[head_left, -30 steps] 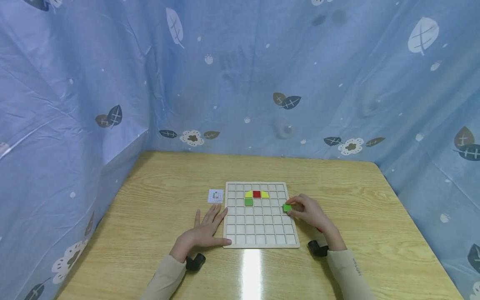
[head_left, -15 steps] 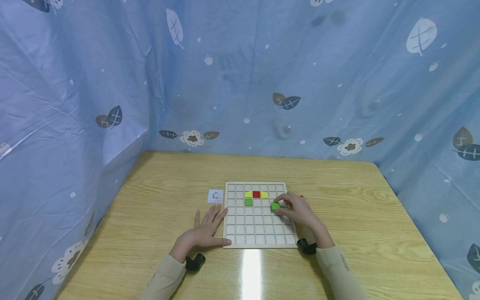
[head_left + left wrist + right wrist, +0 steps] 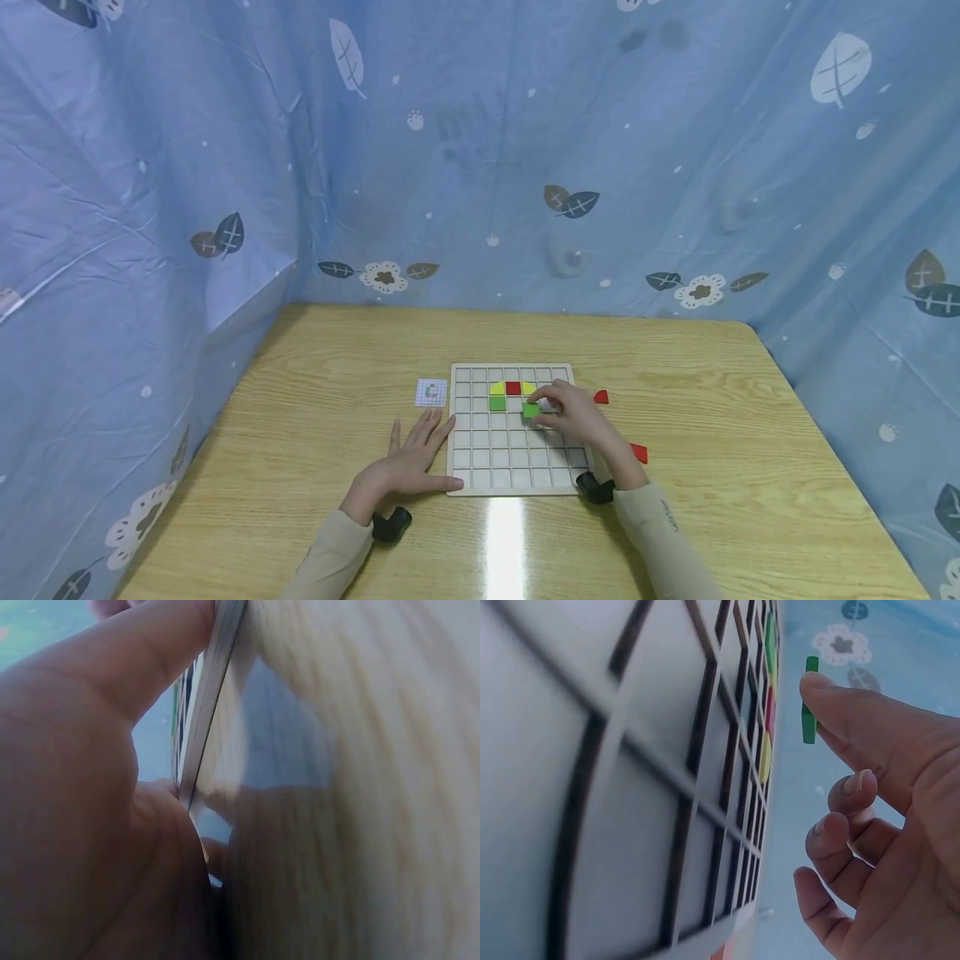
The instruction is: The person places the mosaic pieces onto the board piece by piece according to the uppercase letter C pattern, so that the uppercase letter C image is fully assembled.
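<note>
My right hand (image 3: 585, 415) pinches a green square tile (image 3: 531, 410) between thumb and fingers over the upper middle of the white grid board (image 3: 498, 460). In the right wrist view this green tile (image 3: 808, 729) is seen edge-on, apart from the board's face, with the other fingers loosely bent. A red square tile (image 3: 513, 388) sits in the grid between two yellow rounded tiles (image 3: 497, 389). Below the left yellow one lies another green tile (image 3: 497, 403). My left hand (image 3: 405, 468) rests at the board's left edge, fingers spread, thumb on the near left corner.
A small card (image 3: 431, 392) printed with a grid pattern lies left of the board. Right of it are a red rounded piece (image 3: 602, 397) and another red piece (image 3: 639, 452), partly behind the right forearm. A blue curtain (image 3: 480, 167) hangs behind the wooden table (image 3: 690, 400).
My right hand has carried the green tile leftward from the board's right edge to near its upper middle, uncovering the red pieces on the table. The left hand has stayed put.
</note>
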Action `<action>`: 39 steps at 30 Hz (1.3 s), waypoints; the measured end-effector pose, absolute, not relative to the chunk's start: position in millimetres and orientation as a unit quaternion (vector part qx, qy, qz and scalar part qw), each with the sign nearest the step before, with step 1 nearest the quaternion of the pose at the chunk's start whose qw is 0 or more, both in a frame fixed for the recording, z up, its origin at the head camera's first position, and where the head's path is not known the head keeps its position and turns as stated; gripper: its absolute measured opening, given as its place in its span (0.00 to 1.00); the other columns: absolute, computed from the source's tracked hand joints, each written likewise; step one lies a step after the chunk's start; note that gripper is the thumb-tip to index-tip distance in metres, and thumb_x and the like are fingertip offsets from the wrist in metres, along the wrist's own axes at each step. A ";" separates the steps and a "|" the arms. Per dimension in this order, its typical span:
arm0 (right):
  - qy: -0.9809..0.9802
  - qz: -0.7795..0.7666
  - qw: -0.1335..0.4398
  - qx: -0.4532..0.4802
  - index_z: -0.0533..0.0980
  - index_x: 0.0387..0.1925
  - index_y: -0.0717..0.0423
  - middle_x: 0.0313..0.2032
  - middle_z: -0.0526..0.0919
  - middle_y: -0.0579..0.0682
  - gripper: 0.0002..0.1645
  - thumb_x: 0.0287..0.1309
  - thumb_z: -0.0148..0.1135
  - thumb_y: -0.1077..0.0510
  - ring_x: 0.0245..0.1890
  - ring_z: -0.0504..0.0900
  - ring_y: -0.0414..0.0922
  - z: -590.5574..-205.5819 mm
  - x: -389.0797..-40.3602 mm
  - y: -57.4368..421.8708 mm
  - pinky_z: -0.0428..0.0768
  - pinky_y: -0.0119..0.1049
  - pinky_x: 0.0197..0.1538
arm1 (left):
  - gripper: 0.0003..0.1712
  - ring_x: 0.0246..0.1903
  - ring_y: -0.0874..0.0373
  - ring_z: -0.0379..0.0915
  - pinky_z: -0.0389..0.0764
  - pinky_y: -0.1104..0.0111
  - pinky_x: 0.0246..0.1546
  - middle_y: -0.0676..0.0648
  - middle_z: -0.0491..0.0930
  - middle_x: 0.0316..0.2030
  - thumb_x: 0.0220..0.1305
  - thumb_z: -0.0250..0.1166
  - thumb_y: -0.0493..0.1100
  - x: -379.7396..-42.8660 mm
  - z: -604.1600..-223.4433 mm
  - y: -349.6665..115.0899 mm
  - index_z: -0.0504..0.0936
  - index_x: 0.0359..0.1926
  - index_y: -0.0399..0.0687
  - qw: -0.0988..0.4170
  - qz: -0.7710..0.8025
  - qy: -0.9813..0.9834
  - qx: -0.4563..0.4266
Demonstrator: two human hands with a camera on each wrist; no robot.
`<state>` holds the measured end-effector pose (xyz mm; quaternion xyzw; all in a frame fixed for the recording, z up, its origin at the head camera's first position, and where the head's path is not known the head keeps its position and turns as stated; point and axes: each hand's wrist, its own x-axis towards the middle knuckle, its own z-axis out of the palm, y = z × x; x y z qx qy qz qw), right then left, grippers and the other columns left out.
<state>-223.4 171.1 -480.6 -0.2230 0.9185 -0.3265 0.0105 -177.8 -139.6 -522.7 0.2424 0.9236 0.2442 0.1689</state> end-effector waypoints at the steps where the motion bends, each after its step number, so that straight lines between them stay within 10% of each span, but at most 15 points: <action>1: 0.919 -0.322 0.008 -0.227 0.80 0.40 0.48 0.26 0.69 0.46 0.16 0.47 0.71 0.55 0.26 0.64 0.40 -480.6 -223.7 169.5 0.62 0.30 0.28 | 0.60 0.71 0.48 0.21 0.17 0.42 0.61 0.46 0.31 0.73 0.49 0.55 0.76 -177.2 -520.2 -139.1 0.39 0.73 0.56 0.171 0.247 0.922 0.243; 39: 0.940 -0.273 0.049 -0.201 0.81 0.37 0.46 0.20 0.69 0.43 0.15 0.44 0.73 0.52 0.23 0.64 0.40 -486.1 -231.3 114.8 0.56 0.35 0.30 | 0.57 0.71 0.45 0.23 0.21 0.39 0.61 0.42 0.35 0.73 0.52 0.59 0.70 -173.7 -506.0 -136.4 0.43 0.73 0.52 0.177 0.257 0.920 0.239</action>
